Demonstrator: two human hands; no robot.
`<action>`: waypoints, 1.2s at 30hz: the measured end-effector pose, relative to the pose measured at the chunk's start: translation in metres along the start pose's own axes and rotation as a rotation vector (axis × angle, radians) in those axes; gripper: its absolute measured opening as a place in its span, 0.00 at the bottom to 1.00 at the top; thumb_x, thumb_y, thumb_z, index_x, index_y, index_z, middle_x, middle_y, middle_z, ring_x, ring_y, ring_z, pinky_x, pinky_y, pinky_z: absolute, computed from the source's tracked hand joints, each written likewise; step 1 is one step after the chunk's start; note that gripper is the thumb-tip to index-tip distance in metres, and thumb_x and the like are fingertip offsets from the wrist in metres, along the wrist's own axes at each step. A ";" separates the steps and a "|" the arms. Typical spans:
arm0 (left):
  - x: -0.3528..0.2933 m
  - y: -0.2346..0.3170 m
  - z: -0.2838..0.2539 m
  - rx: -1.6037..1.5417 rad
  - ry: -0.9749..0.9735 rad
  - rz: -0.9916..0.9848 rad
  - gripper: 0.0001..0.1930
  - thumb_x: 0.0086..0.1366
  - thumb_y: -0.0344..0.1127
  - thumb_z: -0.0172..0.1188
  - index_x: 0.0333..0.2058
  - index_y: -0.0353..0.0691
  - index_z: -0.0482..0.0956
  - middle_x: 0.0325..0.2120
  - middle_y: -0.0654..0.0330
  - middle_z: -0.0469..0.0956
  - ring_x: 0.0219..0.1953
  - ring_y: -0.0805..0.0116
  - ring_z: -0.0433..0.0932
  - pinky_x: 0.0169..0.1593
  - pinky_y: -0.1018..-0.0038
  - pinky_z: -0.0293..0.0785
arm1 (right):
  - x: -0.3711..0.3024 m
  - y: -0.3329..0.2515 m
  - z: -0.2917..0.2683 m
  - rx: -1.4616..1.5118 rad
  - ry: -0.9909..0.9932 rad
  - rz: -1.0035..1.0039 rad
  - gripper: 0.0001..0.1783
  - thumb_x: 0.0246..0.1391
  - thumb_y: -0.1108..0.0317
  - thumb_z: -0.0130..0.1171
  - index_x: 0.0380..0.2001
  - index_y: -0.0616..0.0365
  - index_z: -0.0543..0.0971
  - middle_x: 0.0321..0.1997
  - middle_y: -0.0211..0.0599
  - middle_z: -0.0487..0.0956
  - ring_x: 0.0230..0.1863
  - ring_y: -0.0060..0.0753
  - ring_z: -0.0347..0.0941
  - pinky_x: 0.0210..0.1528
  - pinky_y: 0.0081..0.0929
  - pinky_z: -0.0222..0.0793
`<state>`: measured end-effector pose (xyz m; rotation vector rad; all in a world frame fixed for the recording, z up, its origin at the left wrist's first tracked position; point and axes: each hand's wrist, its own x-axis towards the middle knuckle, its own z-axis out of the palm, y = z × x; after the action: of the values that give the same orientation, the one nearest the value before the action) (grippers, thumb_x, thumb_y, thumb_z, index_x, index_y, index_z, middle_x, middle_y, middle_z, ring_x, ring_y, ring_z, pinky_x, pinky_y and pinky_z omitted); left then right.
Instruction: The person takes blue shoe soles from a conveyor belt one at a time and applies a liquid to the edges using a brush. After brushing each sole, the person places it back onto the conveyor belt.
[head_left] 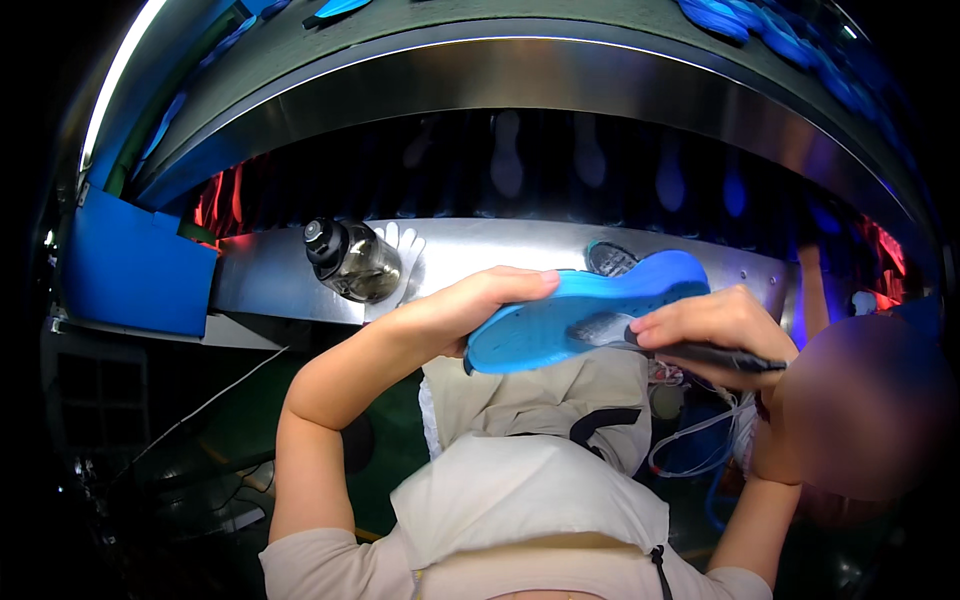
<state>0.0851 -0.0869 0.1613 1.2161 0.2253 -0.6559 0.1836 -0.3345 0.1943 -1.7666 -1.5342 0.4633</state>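
Note:
In front of my lap, my left hand (493, 297) grips a blue shoe sole (530, 325) by its far edge near the left end, with the thumb along the rim. The sole's broad face is turned up toward me. My right hand (725, 325) is closed round the dark handle of a brush (597, 328). Its pale, flattened bristles lie against the middle of the sole's face. Behind the sole, a small dark dish (609, 258) sits on the metal ledge, partly covered by the sole.
A clear bottle with a black lid (358, 262) and a white glove (405, 245) are on the metal ledge (480, 245). Beyond it runs a conveyor belt (420, 22) carrying blue pieces. A blue box (135, 265) stands left. Another person (865, 410) is close on the right.

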 end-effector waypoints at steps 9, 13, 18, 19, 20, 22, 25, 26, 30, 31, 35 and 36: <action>0.011 -0.031 -0.021 -0.416 -0.097 0.108 0.30 0.62 0.50 0.44 0.57 0.37 0.55 0.49 0.46 0.66 0.48 0.53 0.70 0.45 0.57 0.71 | 0.000 0.005 0.022 0.457 0.159 0.132 0.14 0.42 0.73 0.62 0.36 0.62 0.79 0.28 0.42 0.80 0.26 0.26 0.76 0.29 0.18 0.70; 0.031 -0.041 -0.005 -0.565 -0.177 0.188 0.30 0.61 0.49 0.44 0.58 0.39 0.53 0.52 0.45 0.62 0.49 0.47 0.68 0.45 0.50 0.71 | 0.000 0.047 0.045 0.602 0.371 0.346 0.10 0.44 0.75 0.59 0.34 0.61 0.80 0.25 0.36 0.79 0.19 0.18 0.71 0.20 0.14 0.65; 0.044 -0.052 -0.011 -0.654 -0.095 0.114 0.30 0.61 0.48 0.45 0.58 0.38 0.53 0.52 0.44 0.61 0.48 0.44 0.68 0.44 0.45 0.69 | -0.019 0.073 0.046 0.533 0.810 0.413 0.09 0.47 0.74 0.58 0.34 0.63 0.79 0.24 0.31 0.78 0.16 0.12 0.67 0.17 0.09 0.61; 0.047 -0.053 -0.011 -0.643 -0.094 0.117 0.30 0.60 0.48 0.45 0.58 0.38 0.54 0.52 0.44 0.62 0.48 0.44 0.69 0.44 0.45 0.69 | -0.012 0.074 0.058 0.395 1.036 0.435 0.10 0.47 0.74 0.58 0.35 0.64 0.78 0.27 0.31 0.78 0.16 0.12 0.66 0.17 0.09 0.61; 0.050 -0.054 -0.012 -0.632 -0.096 0.125 0.30 0.60 0.48 0.46 0.57 0.38 0.54 0.52 0.44 0.62 0.48 0.45 0.69 0.44 0.45 0.69 | -0.003 0.077 0.070 0.280 1.194 0.405 0.10 0.47 0.74 0.58 0.36 0.64 0.78 0.30 0.31 0.78 0.19 0.13 0.68 0.19 0.10 0.63; 0.058 -0.053 -0.012 -0.585 -0.095 0.152 0.30 0.60 0.47 0.47 0.57 0.37 0.55 0.51 0.44 0.63 0.48 0.47 0.69 0.46 0.48 0.69 | -0.008 0.087 0.100 0.297 1.102 0.383 0.12 0.47 0.75 0.59 0.37 0.63 0.77 0.30 0.34 0.78 0.27 0.20 0.72 0.32 0.19 0.69; 0.054 -0.035 -0.024 -0.437 -0.125 0.288 0.31 0.59 0.46 0.48 0.56 0.34 0.55 0.50 0.45 0.65 0.49 0.51 0.70 0.50 0.58 0.69 | -0.032 0.039 0.085 0.578 0.636 0.379 0.11 0.45 0.78 0.56 0.35 0.65 0.78 0.38 0.46 0.78 0.22 0.17 0.71 0.23 0.15 0.69; 0.054 -0.021 -0.018 -0.293 -0.060 0.473 0.31 0.59 0.47 0.47 0.56 0.33 0.56 0.50 0.44 0.66 0.48 0.51 0.70 0.50 0.59 0.69 | -0.047 0.035 0.084 0.753 0.638 0.200 0.11 0.45 0.77 0.55 0.36 0.65 0.78 0.38 0.48 0.78 0.18 0.17 0.70 0.18 0.14 0.66; 0.037 0.067 0.023 -0.375 -0.057 0.659 0.32 0.62 0.53 0.34 0.53 0.30 0.59 0.44 0.42 0.70 0.39 0.44 0.75 0.37 0.52 0.75 | -0.067 0.052 0.086 0.993 1.071 0.180 0.13 0.52 0.73 0.50 0.40 0.67 0.75 0.33 0.47 0.78 0.15 0.14 0.64 0.16 0.11 0.60; 0.045 0.090 0.026 -0.293 -0.227 0.724 0.31 0.63 0.52 0.32 0.52 0.29 0.60 0.42 0.42 0.71 0.36 0.45 0.75 0.36 0.53 0.75 | -0.070 0.053 0.085 0.956 1.095 0.225 0.12 0.52 0.72 0.51 0.40 0.66 0.76 0.27 0.38 0.78 0.15 0.13 0.63 0.17 0.11 0.59; 0.112 0.179 -0.016 -0.709 -0.167 0.849 0.29 0.64 0.51 0.37 0.54 0.31 0.55 0.52 0.45 0.61 0.53 0.46 0.63 0.54 0.49 0.61 | -0.059 0.060 0.092 0.953 1.029 0.236 0.13 0.52 0.69 0.53 0.39 0.64 0.76 0.20 0.30 0.75 0.15 0.13 0.64 0.17 0.10 0.58; 0.129 0.195 -0.031 -0.854 -0.115 0.852 0.31 0.64 0.52 0.37 0.56 0.32 0.53 0.54 0.45 0.57 0.55 0.48 0.60 0.56 0.50 0.58 | -0.057 0.063 0.093 1.003 1.014 0.218 0.13 0.52 0.68 0.53 0.39 0.64 0.76 0.18 0.28 0.74 0.15 0.13 0.65 0.17 0.10 0.58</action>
<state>0.3061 -0.0656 0.2405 0.3592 -0.1192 0.1404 0.1502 -0.3626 0.0764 -1.0331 -0.2648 0.2679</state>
